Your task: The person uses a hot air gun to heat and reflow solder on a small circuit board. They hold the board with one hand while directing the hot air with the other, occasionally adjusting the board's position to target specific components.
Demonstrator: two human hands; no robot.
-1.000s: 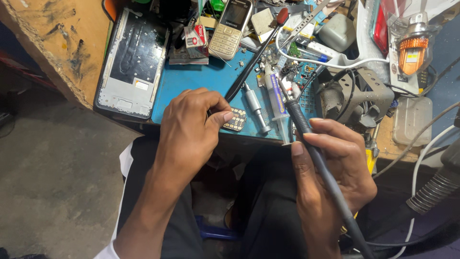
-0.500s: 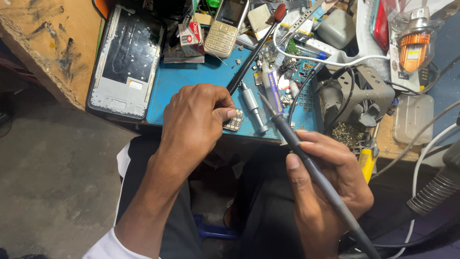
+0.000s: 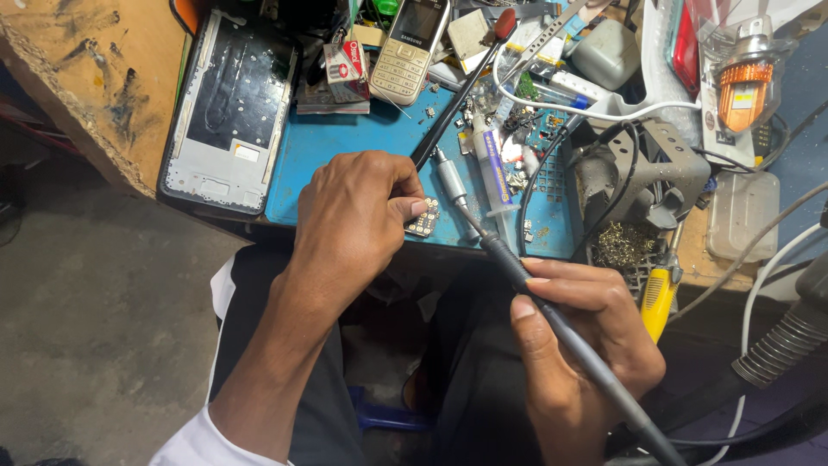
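Observation:
My left hand [image 3: 354, 224] rests on the front edge of a blue work mat [image 3: 345, 147]. Its fingers pin a small circuit board [image 3: 424, 217] and grip a long black stick tool with a red end [image 3: 457, 86]. My right hand [image 3: 578, 345], lower right over my lap, holds a grey soldering iron [image 3: 552, 324] like a pen. The iron's tip points up-left and ends just beside the small board.
On the mat lie a white phone frame [image 3: 228, 112], a keypad phone [image 3: 410, 47], a flux syringe [image 3: 493, 168], a metal cylinder [image 3: 450, 177] and loose parts. A grey iron stand [image 3: 638, 173], a yellow-handled tool [image 3: 660, 298] and cables crowd the right. A worn wooden bench top [image 3: 78, 69] lies at the left.
The soldering iron's tip has swung left and down to the small board. My left hand stays on the board with the black stick tool.

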